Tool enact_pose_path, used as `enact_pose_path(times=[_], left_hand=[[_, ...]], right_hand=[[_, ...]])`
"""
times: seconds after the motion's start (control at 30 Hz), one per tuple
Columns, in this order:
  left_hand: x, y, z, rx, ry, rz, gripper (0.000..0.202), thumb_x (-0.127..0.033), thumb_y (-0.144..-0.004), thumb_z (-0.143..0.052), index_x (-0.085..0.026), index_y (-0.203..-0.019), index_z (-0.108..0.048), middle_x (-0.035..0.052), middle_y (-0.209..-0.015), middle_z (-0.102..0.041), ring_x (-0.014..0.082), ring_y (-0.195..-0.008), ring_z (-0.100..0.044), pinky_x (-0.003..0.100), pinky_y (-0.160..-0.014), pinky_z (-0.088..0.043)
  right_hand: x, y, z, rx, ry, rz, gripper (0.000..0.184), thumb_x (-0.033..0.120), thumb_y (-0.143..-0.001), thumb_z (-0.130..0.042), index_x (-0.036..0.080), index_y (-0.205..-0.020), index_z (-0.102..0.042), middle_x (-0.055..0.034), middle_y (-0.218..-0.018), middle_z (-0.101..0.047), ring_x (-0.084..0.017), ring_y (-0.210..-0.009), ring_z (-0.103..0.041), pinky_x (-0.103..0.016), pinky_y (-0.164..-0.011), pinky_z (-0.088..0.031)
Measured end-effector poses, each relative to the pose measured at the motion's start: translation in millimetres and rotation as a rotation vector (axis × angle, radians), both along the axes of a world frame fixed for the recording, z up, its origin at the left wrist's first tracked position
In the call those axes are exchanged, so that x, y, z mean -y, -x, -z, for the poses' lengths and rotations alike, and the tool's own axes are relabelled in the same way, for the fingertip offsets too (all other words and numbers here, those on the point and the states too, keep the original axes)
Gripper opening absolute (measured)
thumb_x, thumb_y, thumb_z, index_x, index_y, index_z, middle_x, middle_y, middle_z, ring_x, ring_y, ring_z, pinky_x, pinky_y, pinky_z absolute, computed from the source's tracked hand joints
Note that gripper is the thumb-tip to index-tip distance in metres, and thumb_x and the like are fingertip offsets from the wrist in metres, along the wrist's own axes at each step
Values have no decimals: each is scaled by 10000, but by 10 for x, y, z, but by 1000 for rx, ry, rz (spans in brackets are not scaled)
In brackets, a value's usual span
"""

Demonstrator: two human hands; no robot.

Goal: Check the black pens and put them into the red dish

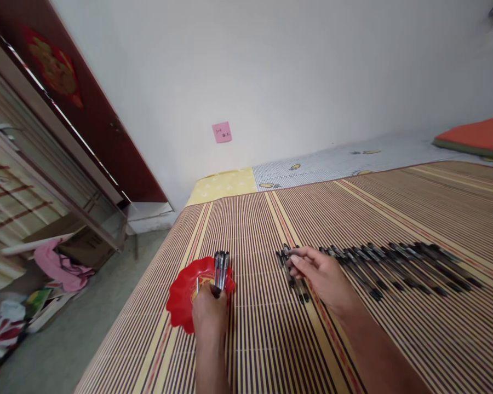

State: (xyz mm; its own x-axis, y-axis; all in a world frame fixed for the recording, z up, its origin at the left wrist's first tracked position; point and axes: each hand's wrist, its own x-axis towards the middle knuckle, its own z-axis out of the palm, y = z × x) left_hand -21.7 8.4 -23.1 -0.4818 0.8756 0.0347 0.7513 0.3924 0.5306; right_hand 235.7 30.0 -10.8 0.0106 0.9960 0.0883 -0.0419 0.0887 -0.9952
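The left hand (208,312) comes in from the near edge with its fingers curled down over the right part of a scalloped red plate (181,298). How far they are closed, and what they hold, I cannot tell. Just beyond these fingers, three clear pens with black ends (221,269) lie side by side, pointing away and overlapping the plate's far right rim. A slim white stick (197,285) shows at the hand's far left side.

To the right, the right hand (322,276) reaches over the striped mat (254,323), thumb and index finger nearly together at the far ends of a small group of black pens (299,290). The pens' near ends lie below and left of the palm; whether the fingers grip one is unclear.

Right of this hand, a long row of black pens (394,268) lies slanted on the mat, running off to the right.

Farther back are a yellow and blue checked sheet (225,183), a folded orange cloth (476,134) at far right, and a pink note (222,132) on the white wall (279,71).
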Motion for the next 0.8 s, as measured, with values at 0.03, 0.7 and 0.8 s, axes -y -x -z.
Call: enact_pose_path(times=[0.03, 0.7, 0.8], left_hand=[[-1, 0, -4, 4, 8, 2, 120, -282, -810, -605, -225, -709, -574, 97, -723, -698, 305, -734, -663, 336, -596, -373], [-27, -11, -9, 6, 67, -16, 63, -262, -856, -601, -222, -813, -577, 88, -832, -711, 294, -828, -661, 326, -632, -373], [-30, -20, -6, 17, 28, -18, 78, -276, -855, -622, -221, -821, -577, 81, -842, -716, 288, -830, -664, 320, -630, -376]], right_hand=[[1, -3, -2, 2, 0, -5, 297, 429, -835, -664, 178, -989, -701, -66, -824, -707, -187, -733, -673, -317, -681, -561], [-20, -78, -59, -64, -17, 132, 370, 476, -717, -720, 159, -905, -697, -67, -789, -728, -157, -649, -660, -271, -613, -528], [-11, -74, -75, -56, -12, 130, 368, 472, -713, -718, 158, -902, -698, -66, -781, -727, -157, -647, -662, -271, -615, -529]])
